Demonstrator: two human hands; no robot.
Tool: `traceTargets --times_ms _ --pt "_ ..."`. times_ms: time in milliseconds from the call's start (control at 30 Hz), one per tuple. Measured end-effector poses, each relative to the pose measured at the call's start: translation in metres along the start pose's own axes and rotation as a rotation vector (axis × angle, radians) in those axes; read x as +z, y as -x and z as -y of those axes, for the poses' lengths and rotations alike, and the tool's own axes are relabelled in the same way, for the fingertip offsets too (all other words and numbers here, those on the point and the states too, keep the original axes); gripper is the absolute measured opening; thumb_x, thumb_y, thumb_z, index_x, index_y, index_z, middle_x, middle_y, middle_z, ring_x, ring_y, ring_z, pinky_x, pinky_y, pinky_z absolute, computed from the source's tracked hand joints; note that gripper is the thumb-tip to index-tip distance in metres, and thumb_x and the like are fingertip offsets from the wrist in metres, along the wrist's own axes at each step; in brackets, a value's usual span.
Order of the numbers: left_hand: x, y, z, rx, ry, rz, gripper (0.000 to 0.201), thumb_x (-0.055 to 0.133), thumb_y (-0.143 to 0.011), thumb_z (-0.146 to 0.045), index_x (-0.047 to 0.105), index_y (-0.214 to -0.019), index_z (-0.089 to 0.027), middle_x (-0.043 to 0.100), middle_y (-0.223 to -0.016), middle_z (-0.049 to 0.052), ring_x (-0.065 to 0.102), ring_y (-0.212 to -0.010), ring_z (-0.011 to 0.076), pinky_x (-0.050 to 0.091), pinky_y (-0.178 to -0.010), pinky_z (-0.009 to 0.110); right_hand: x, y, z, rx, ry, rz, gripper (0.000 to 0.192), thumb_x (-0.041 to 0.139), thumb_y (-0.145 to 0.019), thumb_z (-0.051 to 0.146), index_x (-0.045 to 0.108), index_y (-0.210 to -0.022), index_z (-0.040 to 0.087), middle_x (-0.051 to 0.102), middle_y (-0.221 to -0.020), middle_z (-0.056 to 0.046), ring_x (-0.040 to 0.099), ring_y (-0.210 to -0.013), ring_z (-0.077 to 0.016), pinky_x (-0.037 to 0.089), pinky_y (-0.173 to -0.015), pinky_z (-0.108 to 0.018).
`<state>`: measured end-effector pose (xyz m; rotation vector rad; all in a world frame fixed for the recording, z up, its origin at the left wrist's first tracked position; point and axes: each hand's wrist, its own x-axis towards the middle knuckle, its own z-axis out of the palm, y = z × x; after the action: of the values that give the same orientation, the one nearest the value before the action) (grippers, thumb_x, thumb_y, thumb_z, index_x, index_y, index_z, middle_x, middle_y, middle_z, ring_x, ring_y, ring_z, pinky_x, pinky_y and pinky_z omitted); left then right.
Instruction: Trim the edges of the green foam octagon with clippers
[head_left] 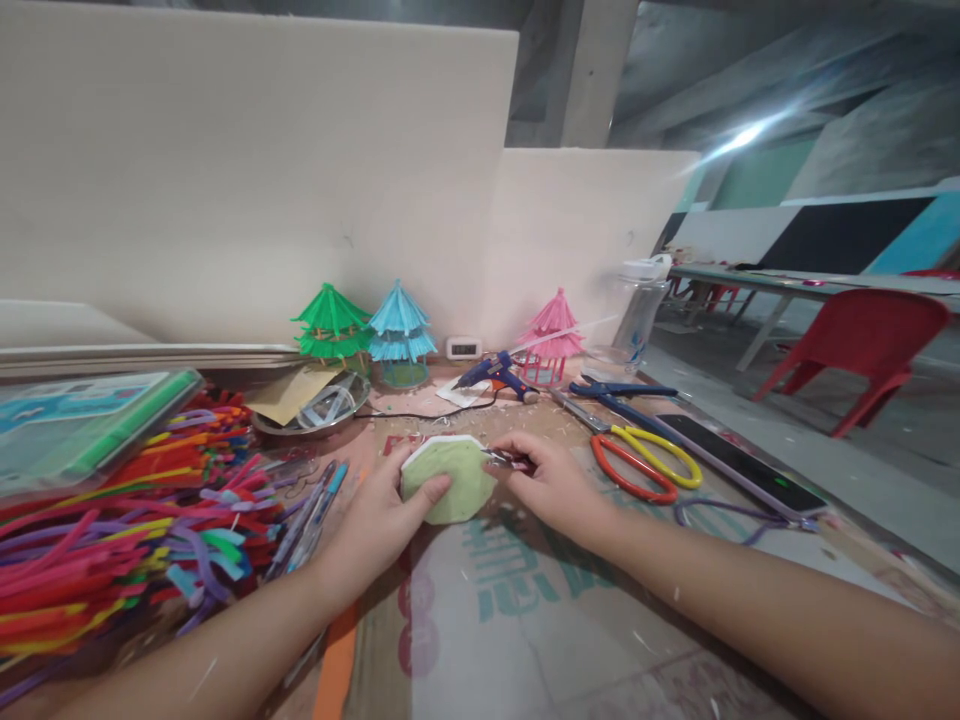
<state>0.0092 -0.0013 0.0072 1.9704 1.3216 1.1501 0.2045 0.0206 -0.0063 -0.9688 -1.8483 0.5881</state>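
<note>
Left fingers (426,497) grip green disc (461,480) along left edge

The head-worn camera looks from six o'clock above the worktop (465,650) toward twelve, pitched down; left hand (386,512) and right hand (551,490) are near, the white panel (420,200) farther.

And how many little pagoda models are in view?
3: a green pagoda at left, a blue pagoda just beside it, and a pink pagoda farther right, behind the glue gun.
</note>
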Motion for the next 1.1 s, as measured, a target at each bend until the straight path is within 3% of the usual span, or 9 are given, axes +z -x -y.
traceTargets --times_ms 100,233,400,567,1100 --pt "0.0 0.002 0.001 -0.009 0.0 -0.021 0.029 0.056 -0.079 -0.037 0.062 -0.099 -0.018 0.068 -0.093 0.004 0.062 -0.086 0.0203 0.047 -0.075 0.029 -0.002 0.001 -0.001 -0.029 0.043 -0.029 0.016 0.056 -0.079 0.029 0.063 -0.087 0.017 0.069 -0.076 -0.003 0.063 -0.064 -0.0156 0.05 -0.058 -0.025" --pt "0.0 0.003 0.009 -0.005 -0.003 -0.031 0.019 0.051 -0.081 -0.032 0.06 -0.091 -0.019 0.065 -0.082 0.0 0.06 -0.077 0.017 0.046 -0.067 0.025 -0.008 0.002 -0.002 -0.224 0.149 -0.111 0.025 0.046 -0.089 0.033 0.062 -0.1 0.017 0.068 -0.096 -0.009 0.064 -0.086 -0.0195 0.05 -0.073 -0.031" --pt "-0.003 0.002 0.016 0.044 -0.161 -0.075 0.016 0.05 -0.082 -0.031 0.06 -0.091 -0.022 0.066 -0.086 0.0 0.061 -0.083 0.0188 0.046 -0.075 0.028 -0.011 0.002 0.001 -0.432 0.316 -0.098 0.031 0.04 -0.094 0.035 0.063 -0.103 0.017 0.064 -0.077 -0.006 0.059 -0.074 -0.018 0.047 -0.066 -0.03" --pt "-0.004 0.003 0.016 0.104 -0.198 -0.047 0.018 0.048 -0.08 -0.021 0.06 -0.093 -0.022 0.066 -0.096 0.001 0.059 -0.092 0.0201 0.044 -0.085 0.032 -0.011 0.003 0.006 -0.479 0.418 -0.069 0.038 0.036 -0.096 0.038 0.065 -0.099 0.013 0.059 -0.069 -0.005 0.054 -0.065 -0.0169 0.043 -0.06 -0.028" --pt "-0.004 0.002 0.019 0.168 -0.221 -0.017 0.03 0.044 -0.074 -0.011 0.061 -0.096 -0.022 0.066 -0.101 0.001 0.059 -0.098 0.0203 0.046 -0.087 0.033 -0.012 0.004 0.007 -0.56 0.467 -0.055 0.035 0.038 -0.095 0.034 0.066 -0.095 0.013 0.06 -0.067 -0.005 0.053 -0.064 -0.0163 0.04 -0.058 -0.026"
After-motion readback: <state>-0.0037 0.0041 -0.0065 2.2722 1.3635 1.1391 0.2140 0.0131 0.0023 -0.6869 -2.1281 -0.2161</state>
